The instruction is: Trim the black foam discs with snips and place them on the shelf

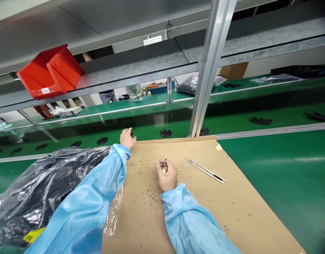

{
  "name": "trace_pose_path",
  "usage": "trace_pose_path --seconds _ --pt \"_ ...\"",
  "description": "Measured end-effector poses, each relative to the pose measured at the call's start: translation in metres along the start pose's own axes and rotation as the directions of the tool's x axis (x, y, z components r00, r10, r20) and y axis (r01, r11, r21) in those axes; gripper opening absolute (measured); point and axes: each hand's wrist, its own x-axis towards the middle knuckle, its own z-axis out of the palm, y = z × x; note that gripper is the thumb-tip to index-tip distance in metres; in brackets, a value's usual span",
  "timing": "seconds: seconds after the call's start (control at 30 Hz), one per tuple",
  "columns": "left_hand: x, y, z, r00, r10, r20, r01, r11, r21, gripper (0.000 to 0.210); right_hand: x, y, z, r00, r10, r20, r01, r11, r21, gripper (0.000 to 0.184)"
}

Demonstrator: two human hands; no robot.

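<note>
My left hand (128,138) reaches past the far edge of the cardboard sheet (194,215), over the green belt. Its fingers are closed, and a small bit of a black piece (131,132) shows at them; most of it is hidden. Above the middle of the cardboard, my right hand (167,177) is wrapped around small cutting pliers (165,164), their metal jaws pointing away from me. Many tiny black scraps (151,195) lie scattered under and around the right hand. To its right rests a slim utility knife (207,171).
Curved black parts (166,133) sit spaced along the green belt (143,123). A clear plastic bag (54,180) of dark parts fills the left side. A metal post (211,67) rises behind the cardboard. An orange-red bin (51,76) stands on the shelf above.
</note>
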Motion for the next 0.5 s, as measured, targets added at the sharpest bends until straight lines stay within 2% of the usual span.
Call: trace_pose_path --seconds 0.07,0.13,0.2,0.33,0.4,0.5 --pt "0.011 0.009 0.018 0.995 -0.014 0.103 0.007 0.998 0.063 0.057 -0.001 -0.001 0.001 1.000 0.012 -0.001 -0.012 1.000 -0.009 0.022" --pt "0.013 0.021 0.045 0.981 -0.029 0.192 0.018 0.998 0.061 0.050 -0.001 -0.002 0.002 1.000 0.020 -0.013 -0.020 1.000 -0.023 0.022" --pt "0.012 0.035 0.075 0.966 -0.040 0.257 0.030 0.999 0.041 0.043 0.000 -0.002 0.003 1.000 0.012 -0.024 -0.013 0.999 -0.045 0.021" --pt "0.013 0.060 0.128 0.927 -0.076 0.368 0.076 0.997 0.016 0.047 0.000 0.000 0.005 0.999 -0.015 -0.038 0.012 0.997 -0.080 0.020" --pt "0.015 0.069 0.147 0.899 -0.087 0.430 0.096 0.995 0.002 0.042 0.001 -0.001 0.005 0.997 0.004 -0.073 -0.008 0.998 -0.063 0.022" --pt "0.019 0.079 0.164 0.868 -0.119 0.483 0.148 0.989 -0.023 0.020 0.001 -0.002 0.007 0.987 0.070 -0.143 -0.071 0.997 -0.007 0.026"
